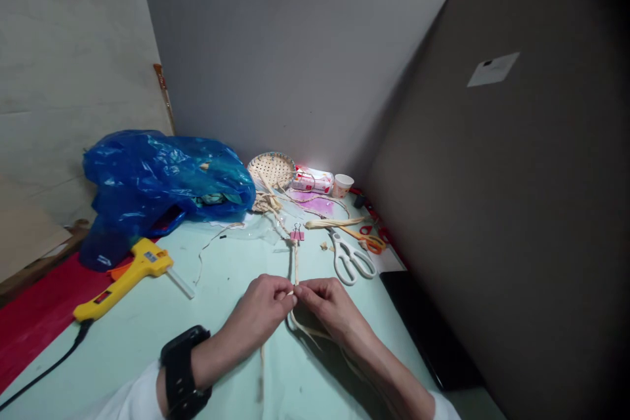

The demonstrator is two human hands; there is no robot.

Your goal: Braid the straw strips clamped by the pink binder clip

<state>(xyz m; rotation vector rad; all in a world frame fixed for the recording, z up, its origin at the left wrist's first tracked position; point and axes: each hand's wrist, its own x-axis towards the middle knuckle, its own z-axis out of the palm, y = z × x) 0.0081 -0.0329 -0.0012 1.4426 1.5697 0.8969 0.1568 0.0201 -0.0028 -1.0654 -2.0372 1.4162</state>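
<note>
Both my hands meet at the lower middle of the head view, fingertips almost touching. My left hand (270,302) pinches a pale, straw-coloured braided cord (296,264), and my right hand (325,302) pinches it from the other side. From the fingers the cord runs up to a pink binder clip (297,235) at the table's middle. Loose strands hang below: one drops beneath my left hand, while others trail under my right hand and forearm. A black watch sits on my left wrist. The exact grip on each strand is hidden by my fingers.
White-handled scissors (350,259) and orange-handled scissors (375,244) lie right of the clip. A yellow glue gun (125,279) rests at left below a blue plastic bag (167,174). Behind stand a woven basket (272,169) and paper cup (342,186); a black flat object (428,328) lies right.
</note>
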